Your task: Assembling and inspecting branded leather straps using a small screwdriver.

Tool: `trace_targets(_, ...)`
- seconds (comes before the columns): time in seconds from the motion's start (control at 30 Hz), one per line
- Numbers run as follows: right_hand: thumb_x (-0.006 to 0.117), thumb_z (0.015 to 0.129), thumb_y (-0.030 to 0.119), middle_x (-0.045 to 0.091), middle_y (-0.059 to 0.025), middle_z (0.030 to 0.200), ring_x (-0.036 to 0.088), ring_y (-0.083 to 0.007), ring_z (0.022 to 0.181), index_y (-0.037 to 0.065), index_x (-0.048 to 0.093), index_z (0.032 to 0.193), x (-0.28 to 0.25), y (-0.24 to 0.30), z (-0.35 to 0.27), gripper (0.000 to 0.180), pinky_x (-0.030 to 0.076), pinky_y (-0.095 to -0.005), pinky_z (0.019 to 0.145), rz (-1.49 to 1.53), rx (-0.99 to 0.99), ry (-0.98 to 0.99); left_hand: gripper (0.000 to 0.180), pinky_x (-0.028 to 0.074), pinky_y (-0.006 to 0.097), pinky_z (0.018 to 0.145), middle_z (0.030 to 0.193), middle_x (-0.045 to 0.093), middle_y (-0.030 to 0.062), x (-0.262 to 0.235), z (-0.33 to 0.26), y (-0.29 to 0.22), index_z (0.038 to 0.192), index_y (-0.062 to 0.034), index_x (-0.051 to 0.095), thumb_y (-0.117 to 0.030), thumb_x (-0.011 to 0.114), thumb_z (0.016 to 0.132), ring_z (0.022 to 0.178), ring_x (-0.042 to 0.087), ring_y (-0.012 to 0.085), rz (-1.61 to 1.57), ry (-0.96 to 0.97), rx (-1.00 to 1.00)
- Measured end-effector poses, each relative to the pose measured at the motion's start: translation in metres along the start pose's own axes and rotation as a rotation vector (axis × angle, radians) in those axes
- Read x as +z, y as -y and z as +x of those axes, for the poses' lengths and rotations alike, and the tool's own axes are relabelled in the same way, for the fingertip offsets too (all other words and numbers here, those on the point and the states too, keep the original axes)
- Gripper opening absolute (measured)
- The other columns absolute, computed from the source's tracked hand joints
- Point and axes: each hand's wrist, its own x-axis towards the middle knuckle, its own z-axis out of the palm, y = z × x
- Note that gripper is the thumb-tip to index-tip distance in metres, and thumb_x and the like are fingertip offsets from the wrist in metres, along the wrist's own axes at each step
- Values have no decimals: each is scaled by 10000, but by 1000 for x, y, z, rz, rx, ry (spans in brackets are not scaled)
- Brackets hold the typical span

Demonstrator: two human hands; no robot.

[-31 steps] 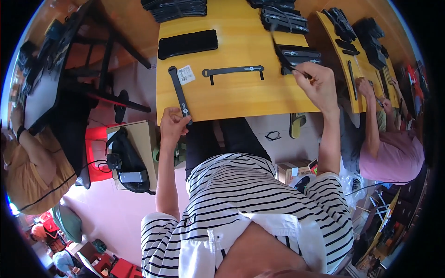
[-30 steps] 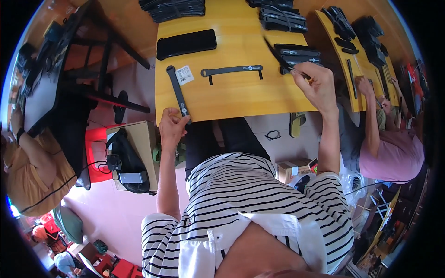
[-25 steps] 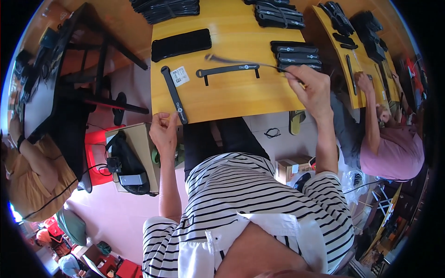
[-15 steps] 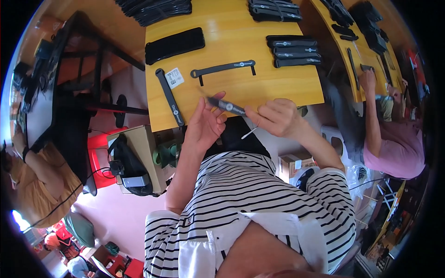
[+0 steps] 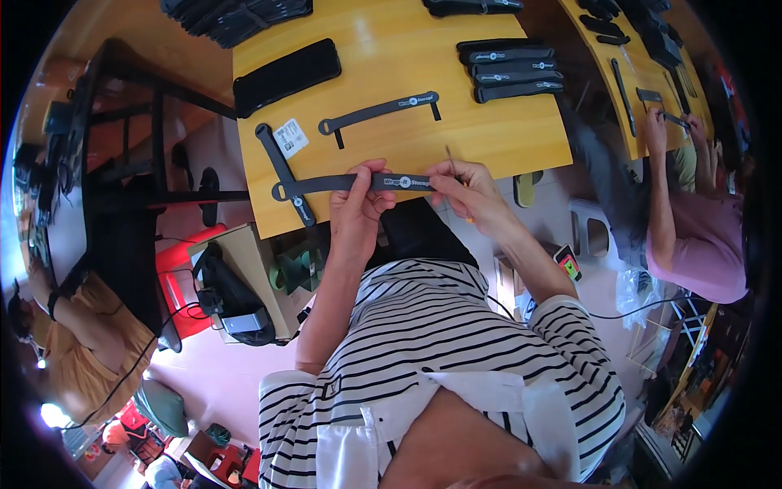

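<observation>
Two hands grip one dark strap (image 5: 350,183) above the yellow table (image 5: 391,73): left hand (image 5: 362,204) mid-strap, right hand (image 5: 464,186) pinching its end

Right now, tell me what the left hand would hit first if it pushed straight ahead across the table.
Likely the loose black strap lying flat on the yellow table just beyond the left hand, though depth is hard to judge. The hand already holds another strap.
</observation>
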Motion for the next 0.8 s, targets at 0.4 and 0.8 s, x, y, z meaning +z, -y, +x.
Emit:
trace_targets(0.4,642,812,132,572,-18,614,345,-5,396,24,603,847,-41,2,40,120,231,-165,367,-159,-91,-200,207,542,212,642,895,640,73,-43,28,-28,1038,-3,606,-143,547,897,718,636,119,125,-239,7)
trace_targets(0.8,677,788,141,573,7,629,384,0,443,39,612,820,-60,9,104,125,256,-164,389,-306,-149,-324,161,535,210,619,832,630,92,-48,82,-31,969,30,625,-77,602,851,663,629,137,497,-372,69)
